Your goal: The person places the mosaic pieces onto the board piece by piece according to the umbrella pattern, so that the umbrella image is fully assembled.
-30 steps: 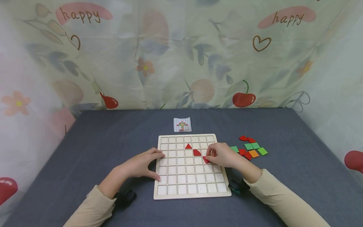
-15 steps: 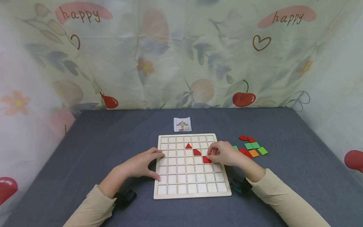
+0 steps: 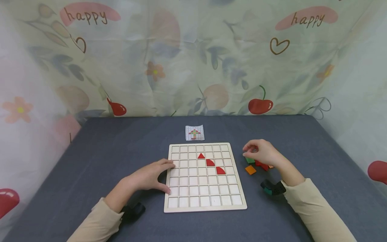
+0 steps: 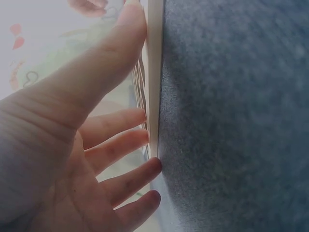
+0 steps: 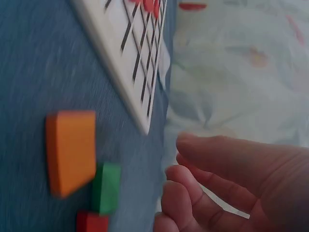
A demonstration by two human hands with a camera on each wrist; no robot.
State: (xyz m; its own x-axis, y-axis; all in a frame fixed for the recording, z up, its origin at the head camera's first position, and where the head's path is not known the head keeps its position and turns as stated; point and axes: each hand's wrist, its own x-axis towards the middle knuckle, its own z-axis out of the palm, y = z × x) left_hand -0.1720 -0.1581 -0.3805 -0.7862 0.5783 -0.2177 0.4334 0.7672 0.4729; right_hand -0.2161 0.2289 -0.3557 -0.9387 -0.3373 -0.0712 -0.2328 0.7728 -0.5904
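A pale wooden grid board (image 3: 205, 209) lies on the table. Set in its cells are a red triangle (image 3: 201, 156) and two red quarter-circle pieces, one (image 3: 210, 163) above and left of the other (image 3: 220, 170). My left hand (image 3: 151, 174) touches the board's left edge with thumb and spread fingertips. Off the board's right side, my right hand (image 3: 261, 151) hovers over loose pieces, fingers loosely bent, nothing seen between them. Below it are an orange square (image 3: 250, 170), a green piece (image 3: 250, 160) and red pieces (image 3: 262, 165), partly covered by the hand.
Behind the board lies a small pattern card (image 3: 195, 133) showing a coloured figure on a grid. A patterned cloth (image 3: 193, 67) hangs along the table's far edge. Dark cloth (image 3: 121, 134) covers the table.
My right hand has let go of the lower red quarter-circle, now in its cell, and moved right over the loose pieces. An orange square now lies nearer the board. My left hand stays put.
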